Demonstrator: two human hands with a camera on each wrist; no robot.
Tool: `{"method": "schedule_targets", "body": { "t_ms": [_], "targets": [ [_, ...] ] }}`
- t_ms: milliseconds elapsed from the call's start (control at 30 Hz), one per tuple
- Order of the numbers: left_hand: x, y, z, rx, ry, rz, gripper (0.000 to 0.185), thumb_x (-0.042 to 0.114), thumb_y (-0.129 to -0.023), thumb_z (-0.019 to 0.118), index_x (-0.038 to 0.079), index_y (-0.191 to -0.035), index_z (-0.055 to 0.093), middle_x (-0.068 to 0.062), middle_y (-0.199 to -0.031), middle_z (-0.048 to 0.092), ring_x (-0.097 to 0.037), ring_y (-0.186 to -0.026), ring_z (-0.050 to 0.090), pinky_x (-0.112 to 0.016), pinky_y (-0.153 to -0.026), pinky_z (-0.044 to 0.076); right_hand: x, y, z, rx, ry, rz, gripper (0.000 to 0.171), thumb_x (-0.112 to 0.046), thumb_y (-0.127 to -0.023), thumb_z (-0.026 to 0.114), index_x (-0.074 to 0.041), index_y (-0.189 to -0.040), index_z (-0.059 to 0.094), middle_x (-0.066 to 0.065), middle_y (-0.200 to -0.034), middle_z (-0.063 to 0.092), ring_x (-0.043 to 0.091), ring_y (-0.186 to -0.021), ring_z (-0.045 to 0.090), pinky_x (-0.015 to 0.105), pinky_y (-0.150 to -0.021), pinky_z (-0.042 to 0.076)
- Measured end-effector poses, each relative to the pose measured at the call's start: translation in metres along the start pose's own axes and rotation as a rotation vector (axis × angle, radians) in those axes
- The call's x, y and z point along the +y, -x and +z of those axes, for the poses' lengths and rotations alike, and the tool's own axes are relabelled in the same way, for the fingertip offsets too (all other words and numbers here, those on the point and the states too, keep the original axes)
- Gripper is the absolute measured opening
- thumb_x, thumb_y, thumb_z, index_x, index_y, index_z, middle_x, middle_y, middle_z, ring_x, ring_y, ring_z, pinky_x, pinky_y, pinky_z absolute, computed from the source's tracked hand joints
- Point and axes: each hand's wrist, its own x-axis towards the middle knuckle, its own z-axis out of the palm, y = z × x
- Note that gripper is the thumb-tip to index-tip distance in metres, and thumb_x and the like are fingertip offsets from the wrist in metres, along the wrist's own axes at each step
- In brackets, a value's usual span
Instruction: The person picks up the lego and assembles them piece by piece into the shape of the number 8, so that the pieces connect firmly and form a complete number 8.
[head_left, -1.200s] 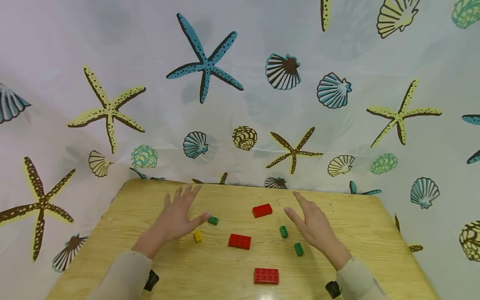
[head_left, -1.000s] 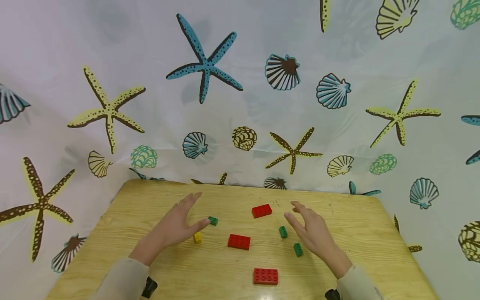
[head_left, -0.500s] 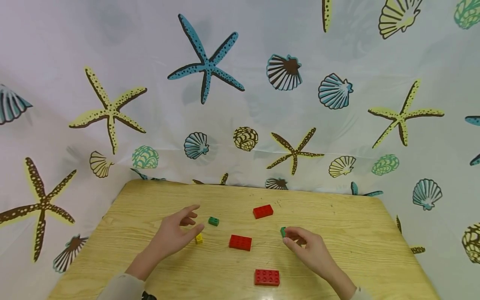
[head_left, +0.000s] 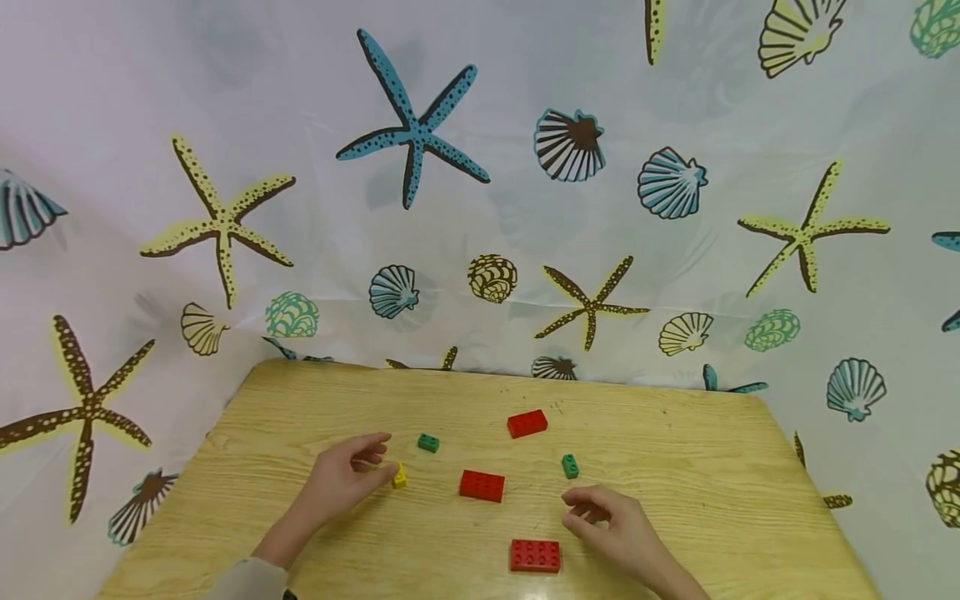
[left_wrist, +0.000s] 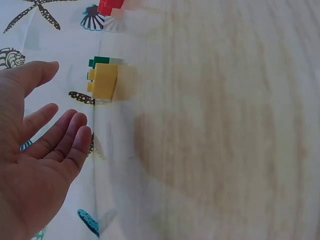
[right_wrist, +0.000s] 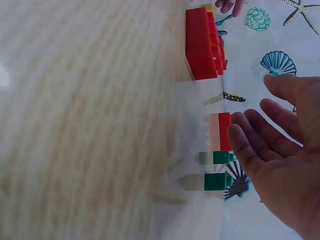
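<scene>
My left hand [head_left: 341, 475] hovers beside a small yellow building brick [head_left: 400, 476], thumb and fingers apart and loosely bent. The left wrist view has the yellow brick [left_wrist: 105, 81] standing apart from that hand, partly covering a green brick [left_wrist: 102, 61]. To the right, my right hand [head_left: 618, 529] is above the table with relaxed, bent fingers and nothing between them. Just beyond it lies a green brick [head_left: 570, 466]. A second green brick [right_wrist: 216, 181] shows in the right wrist view; my right hand hides it in the head view.
Three red bricks lie about the middle: one at the back [head_left: 527, 423], one central [head_left: 482, 485] and one in front [head_left: 535, 556]. Another green brick [head_left: 428, 442] lies behind the yellow one. A patterned curtain [head_left: 495, 192] borders the wooden table [head_left: 712, 500].
Both hands have come down and back toward the table's front, their fingers bending more. The right hand now covers one green brick from the head view. The bricks have not visibly moved.
</scene>
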Motion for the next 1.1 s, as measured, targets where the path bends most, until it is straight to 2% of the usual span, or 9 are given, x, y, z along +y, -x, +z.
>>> {"method": "schedule_targets", "body": {
  "t_ms": [200, 433, 800, 1100],
  "targets": [
    [-0.007, 0.002, 0.004, -0.017, -0.008, -0.045, 0.054, 0.025, -0.094, 0.082, 0.0, -0.14, 0.065, -0.015, -0.121, 0.075, -0.026, -0.106, 0.072, -0.035, -0.089, 0.06, 0.007, 0.004, 0.002, -0.069, 0.006, 0.013, 0.03, -0.025, -0.101, 0.073, -0.005, -0.123, 0.074, 0.01, -0.117, 0.075, 0.006, -0.096, 0.069, 0.022, -0.084, 0.058],
    [-0.012, 0.002, 0.007, -0.044, 0.0, -0.101, 0.055, 0.025, -0.093, 0.082, 0.003, -0.141, 0.065, -0.012, -0.124, 0.074, -0.024, -0.11, 0.071, -0.032, -0.091, 0.059, 0.011, 0.007, 0.006, -0.127, -0.009, 0.05, 0.027, -0.026, -0.101, 0.073, -0.009, -0.122, 0.074, 0.008, -0.116, 0.074, 0.005, -0.096, 0.067, 0.021, -0.084, 0.056],
    [-0.014, 0.005, 0.008, -0.062, -0.001, -0.072, 0.056, 0.026, -0.093, 0.083, 0.002, -0.14, 0.066, -0.011, -0.125, 0.074, -0.024, -0.112, 0.07, -0.036, -0.092, 0.059, 0.016, 0.01, 0.011, -0.164, -0.028, 0.043, 0.028, -0.03, -0.099, 0.075, -0.013, -0.122, 0.075, 0.007, -0.12, 0.073, 0.006, -0.098, 0.065, 0.021, -0.083, 0.054],
    [-0.014, 0.003, 0.01, -0.057, -0.034, -0.07, 0.055, 0.028, -0.09, 0.086, 0.003, -0.137, 0.069, -0.009, -0.124, 0.074, -0.024, -0.113, 0.07, -0.033, -0.091, 0.058, 0.017, 0.01, 0.014, -0.183, -0.031, 0.053, 0.026, -0.03, -0.098, 0.077, -0.014, -0.119, 0.077, 0.003, -0.119, 0.074, 0.008, -0.103, 0.066, 0.021, -0.086, 0.053]
  ]
}}
